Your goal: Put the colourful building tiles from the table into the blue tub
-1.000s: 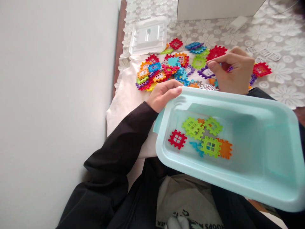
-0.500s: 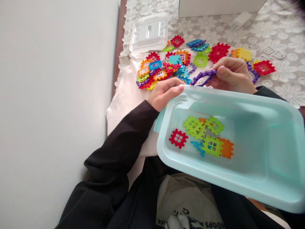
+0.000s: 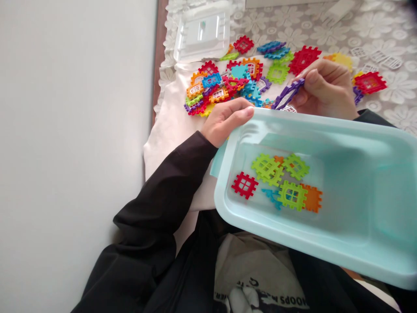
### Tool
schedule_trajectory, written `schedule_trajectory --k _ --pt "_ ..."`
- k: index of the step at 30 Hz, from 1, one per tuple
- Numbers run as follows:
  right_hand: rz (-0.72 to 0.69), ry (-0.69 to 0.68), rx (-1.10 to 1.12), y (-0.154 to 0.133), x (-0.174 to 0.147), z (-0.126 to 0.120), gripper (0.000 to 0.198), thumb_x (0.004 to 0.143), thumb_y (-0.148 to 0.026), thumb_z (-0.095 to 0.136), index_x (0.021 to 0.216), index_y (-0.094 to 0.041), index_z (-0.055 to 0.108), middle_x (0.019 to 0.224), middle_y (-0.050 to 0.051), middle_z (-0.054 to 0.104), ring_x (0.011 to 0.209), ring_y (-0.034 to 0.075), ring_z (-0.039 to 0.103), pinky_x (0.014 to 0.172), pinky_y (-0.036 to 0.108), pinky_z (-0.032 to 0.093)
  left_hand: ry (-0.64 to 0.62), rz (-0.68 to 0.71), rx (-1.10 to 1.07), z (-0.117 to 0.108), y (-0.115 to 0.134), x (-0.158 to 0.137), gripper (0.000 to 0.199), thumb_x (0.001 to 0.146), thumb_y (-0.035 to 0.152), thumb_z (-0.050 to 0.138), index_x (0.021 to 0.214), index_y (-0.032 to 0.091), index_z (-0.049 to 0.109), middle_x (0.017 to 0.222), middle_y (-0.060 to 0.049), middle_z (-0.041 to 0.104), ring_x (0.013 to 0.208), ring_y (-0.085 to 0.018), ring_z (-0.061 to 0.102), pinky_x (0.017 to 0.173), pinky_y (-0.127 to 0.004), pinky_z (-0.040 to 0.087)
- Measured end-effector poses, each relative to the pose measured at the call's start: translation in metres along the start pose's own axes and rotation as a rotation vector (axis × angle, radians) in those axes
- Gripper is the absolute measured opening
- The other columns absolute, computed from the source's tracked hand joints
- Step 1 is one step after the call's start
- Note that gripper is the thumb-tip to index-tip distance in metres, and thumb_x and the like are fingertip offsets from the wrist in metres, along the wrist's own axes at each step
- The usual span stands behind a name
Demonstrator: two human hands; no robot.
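My left hand (image 3: 224,119) grips the near left corner of a light blue plastic tub (image 3: 365,248) held over my lap. Inside the tub lie several flat toothed building tiles: a red one (image 3: 244,184), green ones (image 3: 267,168) and an orange one (image 3: 313,198). My right hand (image 3: 325,89) hovers just beyond the tub's far rim, pinching a purple window tile (image 3: 287,94) tilted on edge. Beyond both hands, a heap of coloured tiles (image 3: 224,84) is spread on the table.
The table carries a white floral lace cloth (image 3: 400,117) and a plain white cloth (image 3: 172,126). A white plastic lid (image 3: 202,32) lies at the back left. White window inserts (image 3: 379,56) lie at the far right. A pale wall (image 3: 71,130) runs along the left.
My right hand picked the purple tile off the table, lifted it and turned it on edge near the tub's rim. My left hand and the tub stayed almost still.
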State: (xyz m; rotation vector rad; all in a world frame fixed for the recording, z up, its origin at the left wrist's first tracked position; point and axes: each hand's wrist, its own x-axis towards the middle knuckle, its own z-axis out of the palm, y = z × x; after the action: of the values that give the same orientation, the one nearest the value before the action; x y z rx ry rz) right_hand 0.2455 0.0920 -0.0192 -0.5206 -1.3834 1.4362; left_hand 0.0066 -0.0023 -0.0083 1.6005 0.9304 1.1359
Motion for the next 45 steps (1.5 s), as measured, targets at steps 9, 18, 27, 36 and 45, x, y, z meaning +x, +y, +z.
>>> schedule_trajectory --k 9,18,27,36,45 --pt "0.046 0.056 0.027 -0.002 0.0 0.004 0.036 0.07 -0.05 0.107 0.077 -0.023 0.083 0.052 -0.004 0.06 0.04 0.007 0.05 0.039 0.02 0.038 -0.011 -0.03 0.021 -0.001 -0.003 0.0 0.056 0.105 0.072 0.057 0.094 0.02 0.073 0.084 -0.003 0.068 0.089 -0.025 0.075 0.074 -0.04 0.062" --pt "0.146 -0.016 0.063 -0.005 -0.008 0.006 0.03 0.084 -0.046 0.096 0.077 -0.02 0.082 0.075 0.005 0.073 0.062 0.017 0.067 0.059 0.03 0.053 -0.001 -0.04 0.035 -0.001 -0.005 0.002 0.057 0.103 0.074 0.058 0.091 0.02 0.073 0.08 -0.003 0.067 0.083 -0.024 0.073 0.071 -0.039 0.062" --pt "0.046 -0.249 -0.643 -0.003 -0.008 0.0 0.029 0.099 -0.046 0.075 0.09 -0.019 0.082 0.085 0.005 0.076 0.075 0.018 0.065 0.069 0.032 0.046 0.006 -0.092 -0.053 0.002 0.0 0.0 0.049 0.104 0.066 0.063 0.089 0.019 0.07 0.082 -0.003 0.061 0.075 -0.019 0.063 0.071 -0.036 0.054" --pt "-0.166 -0.558 -0.92 0.017 -0.001 -0.017 0.045 0.108 -0.059 0.057 0.108 -0.023 0.084 0.098 0.009 0.074 0.091 0.025 0.065 0.08 0.036 0.045 -0.004 -0.042 0.032 -0.001 -0.005 0.002 0.053 0.104 0.071 0.058 0.092 0.021 0.074 0.083 -0.002 0.067 0.086 -0.025 0.072 0.077 -0.041 0.063" --pt "-0.168 -0.632 -0.851 0.011 -0.001 -0.015 0.046 0.108 -0.063 0.058 0.11 -0.025 0.084 0.105 0.008 0.077 0.097 0.026 0.067 0.086 0.04 0.046 -0.013 -0.052 0.031 -0.001 -0.004 0.001 0.053 0.102 0.071 0.061 0.093 0.02 0.074 0.087 -0.003 0.07 0.093 -0.026 0.073 0.083 -0.043 0.063"
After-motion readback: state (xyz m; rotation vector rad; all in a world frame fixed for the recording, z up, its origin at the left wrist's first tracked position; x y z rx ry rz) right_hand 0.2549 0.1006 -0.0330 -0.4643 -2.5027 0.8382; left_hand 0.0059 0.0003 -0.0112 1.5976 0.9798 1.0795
